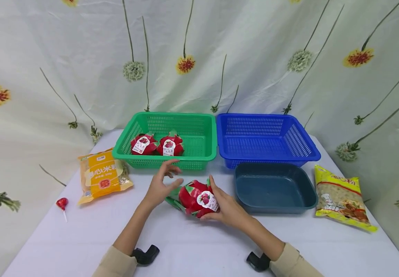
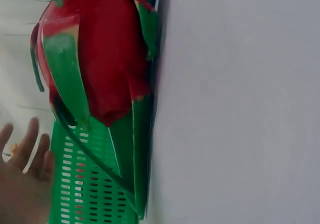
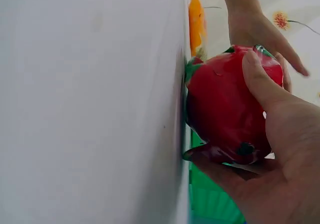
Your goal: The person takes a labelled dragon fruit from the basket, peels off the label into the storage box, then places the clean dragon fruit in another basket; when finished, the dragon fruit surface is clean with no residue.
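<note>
A red dragon fruit (image 1: pixel 193 197) with green leafy tips and a round white label lies on the white table in front of the baskets. My right hand (image 1: pixel 229 206) grips its right side, thumb and fingers curled around it, as the right wrist view shows too. Left of the fruit, my left hand (image 1: pixel 160 185) is raised with fingers loosely spread and holds nothing; in the left wrist view a gap shows between that hand (image 2: pixel 25 174) and the fruit (image 2: pixel 107 54). Two more labelled dragon fruits (image 1: pixel 144 144) sit in the green basket (image 1: pixel 196 157).
A blue basket (image 1: pixel 270 157) stands right of the green one, with a dark teal tub (image 1: pixel 275 209) before it. A yellow snack bag (image 1: pixel 341 198) lies far right. At left are an orange-yellow package (image 1: pixel 104 175) and a red lollipop (image 1: pixel 62 203).
</note>
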